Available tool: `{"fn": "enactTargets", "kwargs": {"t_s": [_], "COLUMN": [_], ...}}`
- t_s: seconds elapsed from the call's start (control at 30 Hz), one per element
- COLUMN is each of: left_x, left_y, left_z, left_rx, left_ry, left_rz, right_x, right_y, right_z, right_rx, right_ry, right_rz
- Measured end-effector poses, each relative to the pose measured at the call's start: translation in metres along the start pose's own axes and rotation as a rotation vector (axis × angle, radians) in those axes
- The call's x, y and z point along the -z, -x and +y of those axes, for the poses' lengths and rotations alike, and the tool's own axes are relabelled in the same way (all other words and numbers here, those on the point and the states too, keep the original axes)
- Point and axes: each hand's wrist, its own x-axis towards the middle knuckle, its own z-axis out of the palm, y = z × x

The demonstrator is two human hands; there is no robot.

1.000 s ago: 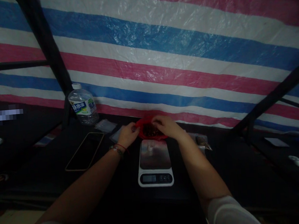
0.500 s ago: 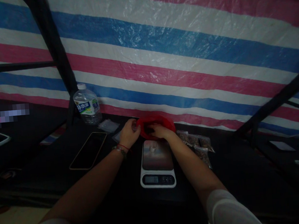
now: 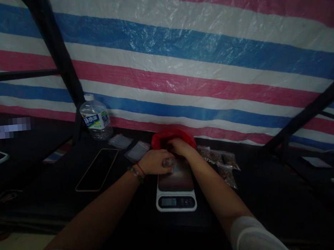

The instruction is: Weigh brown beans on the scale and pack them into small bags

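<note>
- One left hand (image 3: 156, 161) curls round a small clear cup (image 3: 168, 163); its contact with the digital scale (image 3: 176, 183) is unclear;
- right hand's (image 3: 179, 146) fingertips vanish inside red plastic bag (image 3: 181, 133); grip cannot be told.

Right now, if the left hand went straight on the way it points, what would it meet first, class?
Probably the right forearm, just ahead of the left hand; depth is unclear, so the hand might pass underneath.
</note>
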Motion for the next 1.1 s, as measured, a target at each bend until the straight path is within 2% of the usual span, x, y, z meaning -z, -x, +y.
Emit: {"fn": "enactTargets", "kwargs": {"t_s": [0.13, 0.23, 0.37, 0.53, 0.63, 0.9, 1.1], "left_x": [-0.008, -0.012, -0.013, -0.015, -0.017, -0.022, -0.024], "left_y": [-0.005, -0.009, -0.014, -0.018, -0.021, -0.025, -0.026], "left_z": [-0.001, -0.005, -0.014, -0.018, -0.018, -0.025, -0.027], "left_rx": [0.181, 0.345, 0.536, 0.553, 0.578, 0.603, 0.594], "left_ry": [-0.014, -0.043, -0.06, -0.102, -0.143, -0.196, -0.195], "left_rz": [0.167, 0.279, 0.273, 0.192, 0.176, 0.181, 0.184], "right_x": [0.003, 0.002, 0.001, 0.005, 0.004, 0.0, -0.004], "right_y": [0.002, 0.001, -0.002, -0.002, -0.004, -0.008, -0.011], "right_z": [0.0, 0.003, 0.008, 0.004, 0.001, 0.003, 0.002], "right_rx": [-0.012, -0.019, -0.014, -0.061, -0.035, 0.119, 0.099], "right_ry": [-0.027, -0.078, -0.21, -0.37, -0.422, -0.508, -0.538], "right_rz": [0.009, 0.067, 0.191, 0.334, 0.393, 0.289, 0.374]}}
